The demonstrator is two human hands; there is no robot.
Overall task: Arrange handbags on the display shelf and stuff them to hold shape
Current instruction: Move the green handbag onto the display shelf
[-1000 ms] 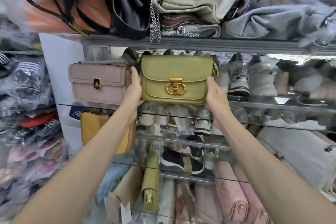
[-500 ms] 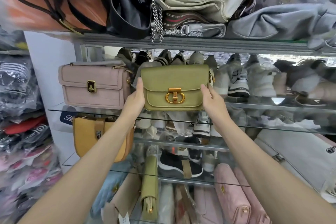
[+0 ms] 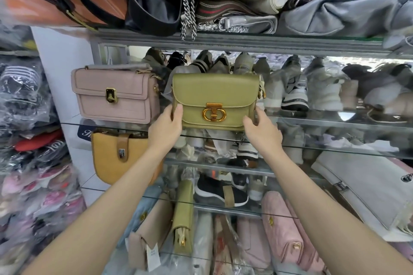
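Shop, glass shelves point(image 3: 335, 148) crowded with handbags point(image 3: 116, 94), sneakers point(image 3: 295, 94), bagged stock point(image 3: 29, 100)

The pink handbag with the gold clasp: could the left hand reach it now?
Probably yes. The pink handbag stands beside the left hand, nothing between, but that hand holds the olive handbag.
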